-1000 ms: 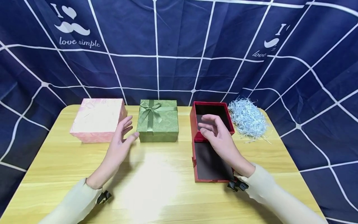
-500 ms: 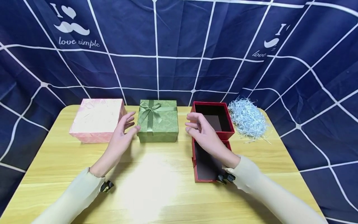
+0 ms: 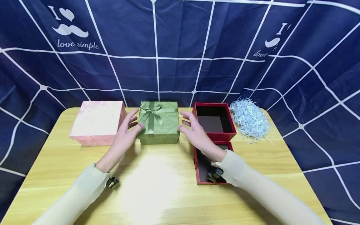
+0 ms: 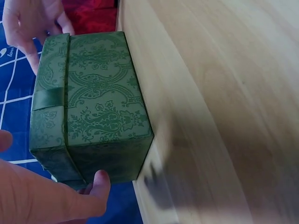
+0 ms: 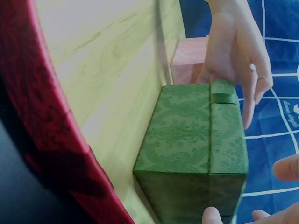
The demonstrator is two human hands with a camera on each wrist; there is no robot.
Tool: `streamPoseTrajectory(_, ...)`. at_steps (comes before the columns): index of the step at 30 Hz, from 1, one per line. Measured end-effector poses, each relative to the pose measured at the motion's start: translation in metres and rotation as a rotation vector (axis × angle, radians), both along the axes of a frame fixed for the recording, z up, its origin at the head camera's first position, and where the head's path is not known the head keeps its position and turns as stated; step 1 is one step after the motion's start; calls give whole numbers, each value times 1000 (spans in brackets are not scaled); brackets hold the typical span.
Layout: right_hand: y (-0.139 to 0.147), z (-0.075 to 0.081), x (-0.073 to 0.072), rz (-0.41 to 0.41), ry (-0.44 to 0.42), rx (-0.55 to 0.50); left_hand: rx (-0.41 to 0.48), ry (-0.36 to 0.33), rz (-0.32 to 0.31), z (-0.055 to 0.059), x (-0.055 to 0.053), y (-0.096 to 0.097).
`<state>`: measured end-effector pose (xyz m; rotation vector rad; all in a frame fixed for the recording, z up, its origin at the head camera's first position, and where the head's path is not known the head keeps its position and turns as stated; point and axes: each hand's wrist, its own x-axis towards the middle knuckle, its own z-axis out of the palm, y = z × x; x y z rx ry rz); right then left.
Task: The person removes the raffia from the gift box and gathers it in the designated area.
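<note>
A green patterned gift box (image 3: 168, 122) with a ribbon bow on its lid stands closed at the back middle of the table. My left hand (image 3: 123, 136) is at its left side, thumb near the front left edge and fingers loosely bent. On the opposite side is my right hand (image 3: 195, 132), fingers relaxed and the thumb close to the box wall. Both wrist views show the green box (image 4: 100, 88) between the two hands, neither curled round it. Whether the thumbs touch it I cannot tell.
Left of the green box stands a closed pink gift box (image 3: 95, 120). To the right is an uncovered red box (image 3: 223, 137) with a dark inside; its red lid (image 3: 198, 175) lies upturned in front, under my right forearm. Pale blue shredded paper (image 3: 250, 118) is heaped at the back right.
My right hand has moved left, from over the red box to the green box's right side. My left hand has shifted slightly right, closer to the green box. The boxes stay put.
</note>
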<state>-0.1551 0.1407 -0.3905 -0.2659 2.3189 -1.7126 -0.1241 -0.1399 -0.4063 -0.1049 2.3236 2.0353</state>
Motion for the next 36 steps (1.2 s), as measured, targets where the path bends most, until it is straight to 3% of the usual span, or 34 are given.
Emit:
streamPoseTrajectory(4,-5,-5,-7,-18,-40,8,13,-1,-5,1,-3,1)
streamPoseTrajectory(13,-14,-10,-15,-14,-43,-8,21,-14,-20,2,-10,-1)
streamPoseTrajectory(36,-17,-16,-18,-48,-35,-8,-31,-34,-30,-6,-19,1)
